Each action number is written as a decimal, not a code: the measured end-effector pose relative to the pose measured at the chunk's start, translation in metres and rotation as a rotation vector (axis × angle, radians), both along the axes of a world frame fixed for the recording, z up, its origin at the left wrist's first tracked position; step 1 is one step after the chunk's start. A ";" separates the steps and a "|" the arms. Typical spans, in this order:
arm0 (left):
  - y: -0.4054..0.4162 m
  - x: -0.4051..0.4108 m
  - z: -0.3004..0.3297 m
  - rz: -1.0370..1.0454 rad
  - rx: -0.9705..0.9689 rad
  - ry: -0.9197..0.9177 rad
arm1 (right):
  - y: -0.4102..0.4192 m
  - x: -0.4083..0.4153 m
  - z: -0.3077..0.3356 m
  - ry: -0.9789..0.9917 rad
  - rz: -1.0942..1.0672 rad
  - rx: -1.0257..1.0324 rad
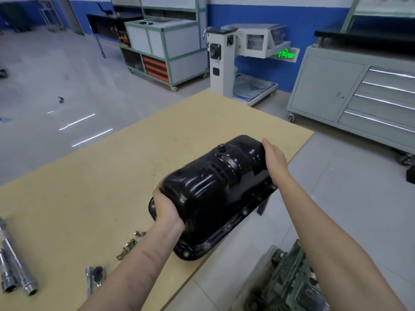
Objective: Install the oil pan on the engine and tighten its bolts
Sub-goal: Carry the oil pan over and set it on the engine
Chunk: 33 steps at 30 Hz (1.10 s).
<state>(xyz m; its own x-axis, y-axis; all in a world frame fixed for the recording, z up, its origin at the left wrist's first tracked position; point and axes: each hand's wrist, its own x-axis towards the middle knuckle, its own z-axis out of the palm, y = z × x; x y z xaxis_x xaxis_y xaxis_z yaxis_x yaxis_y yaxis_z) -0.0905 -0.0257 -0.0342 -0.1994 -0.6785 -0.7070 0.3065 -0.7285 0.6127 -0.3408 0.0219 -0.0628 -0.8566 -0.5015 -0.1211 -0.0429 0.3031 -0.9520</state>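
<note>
Only green sign (285,54) glows, unreadable; both hands hold oil pan (215,189).

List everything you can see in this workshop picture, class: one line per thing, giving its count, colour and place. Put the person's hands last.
oil pan: one, glossy black, held over the table's right edge
table: one, tan wooden top, centre and left
bolts: a small loose pile, brassy, on the table near the left forearm
ratchet: one, chrome, on the table's near edge
sockets and extension: a few, chrome, at the table's left edge
engine: one, grey-green, bottom right
tool cabinet: one, grey, with drawers, far right
trolley: one, green-framed, back centre
white stand: one, back centre
hands: left hand grips the pan's near end; right hand lies on its far end
</note>
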 end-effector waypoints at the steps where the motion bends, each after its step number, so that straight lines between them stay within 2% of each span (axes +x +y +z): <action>1: 0.000 0.001 0.002 -0.008 -0.015 0.003 | 0.002 0.003 0.005 0.027 -0.018 -0.025; 6: 0.006 0.004 -0.001 -0.030 -0.041 -0.009 | 0.008 0.015 0.008 0.064 -0.078 -0.109; 10: 0.016 0.006 -0.009 -0.031 -0.005 -0.063 | 0.016 0.019 -0.010 0.056 -0.034 -0.054; 14: 0.020 0.005 -0.018 -0.032 -0.012 -0.038 | 0.019 0.018 -0.026 0.009 -0.003 -0.054; 18: 0.021 0.008 -0.029 -0.022 -0.026 -0.049 | 0.018 0.013 -0.032 -0.133 -0.073 -0.126; 23: 0.024 0.010 -0.043 0.023 0.015 -0.018 | 0.013 0.006 -0.040 -0.101 -0.088 -0.131; 27: 0.029 0.021 -0.054 0.037 -0.026 -0.090 | 0.011 -0.014 -0.048 -0.133 -0.131 -0.109; 29: 0.030 0.031 -0.063 0.052 -0.105 -0.223 | 0.014 -0.023 -0.059 -0.140 -0.133 0.020; 31: 0.029 0.037 -0.069 0.013 -0.150 -0.378 | 0.017 -0.030 -0.072 -0.227 -0.113 0.149; 33: 0.025 0.041 -0.074 -0.019 -0.147 -0.461 | 0.018 -0.032 -0.083 -0.365 -0.095 0.153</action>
<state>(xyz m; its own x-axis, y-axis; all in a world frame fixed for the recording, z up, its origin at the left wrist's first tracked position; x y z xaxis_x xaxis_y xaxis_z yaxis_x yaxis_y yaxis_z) -0.0493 -0.0010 -0.1086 0.0990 -0.7769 -0.6218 -0.0337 -0.6271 0.7782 -0.3728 0.0397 -0.1456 -0.7853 -0.3748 -0.4927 0.3243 0.4290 -0.8431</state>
